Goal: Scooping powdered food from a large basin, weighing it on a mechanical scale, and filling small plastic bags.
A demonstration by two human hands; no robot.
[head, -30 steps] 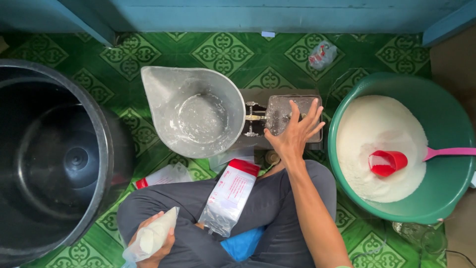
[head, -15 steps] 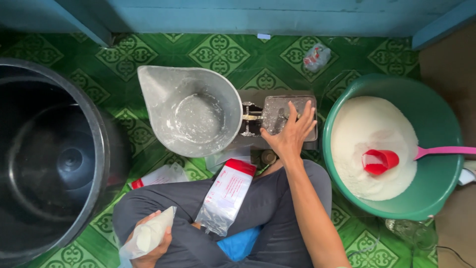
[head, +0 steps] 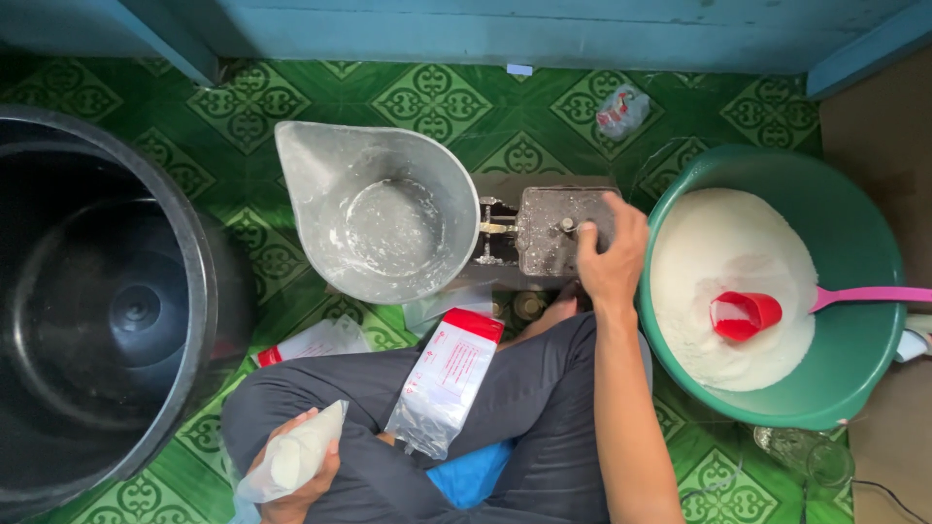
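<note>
Right hand (head: 610, 260) is resting fingers-down on the grey metal scale platform (head: 558, 231), gripping its near edge; the green basin of white powder (head: 854, 320) is lying just right of it. Left hand (head: 296, 471) is clenching a clear bag of white powder (head: 291, 454) over the lap, with a flat red-topped packet (head: 447, 383) lying on the leg to its right.

Even, soft daylight, bright overall, no hard shadows. Black bin (head: 107, 311) at left edge reads very dark, interior detail mostly lost, only a faint sheen on its rim. White powder (head: 733, 281) in the green basin (head: 854, 243) at right is near clipping, little surface texture. Mild glare on the metal scale pan (head: 383, 223). Focus sharp centre frame; slight wide-angle bending at edges, lower corners a bit soft.
</note>
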